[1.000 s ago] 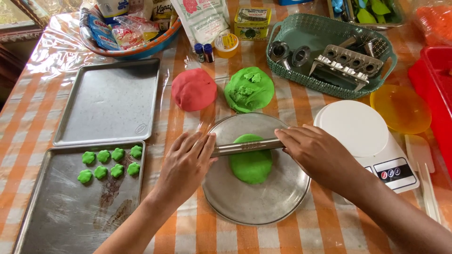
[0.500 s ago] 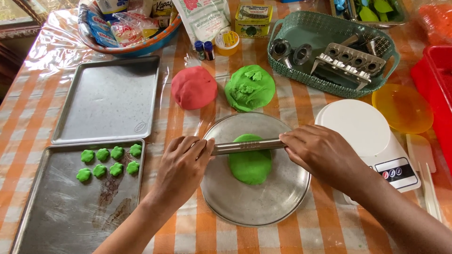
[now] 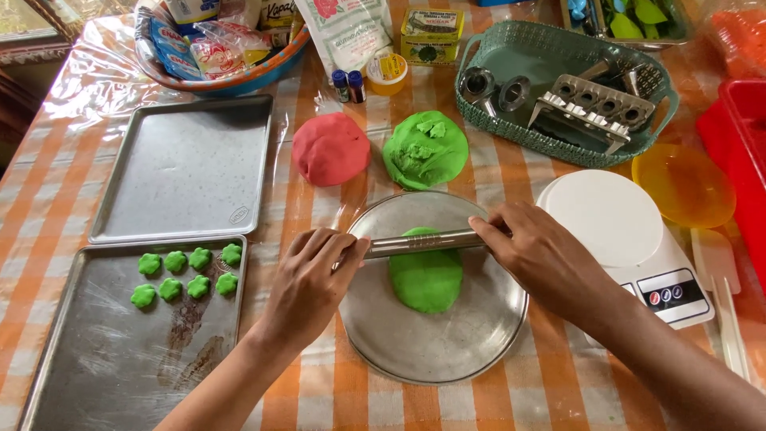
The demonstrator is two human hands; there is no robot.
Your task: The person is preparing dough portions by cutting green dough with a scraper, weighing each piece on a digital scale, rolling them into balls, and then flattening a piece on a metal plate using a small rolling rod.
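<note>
Fingers [image 3: 339,247] of both hands curled on metal rolling pin [image 3: 423,242] ends, green dough [image 3: 425,281] btwn, under pin.

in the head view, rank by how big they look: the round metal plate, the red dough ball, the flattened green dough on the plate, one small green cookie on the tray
1. Round metal plate
2. Red dough ball and flattened green dough look alike in size, so they are unranked.
3. Small green cookie
</note>
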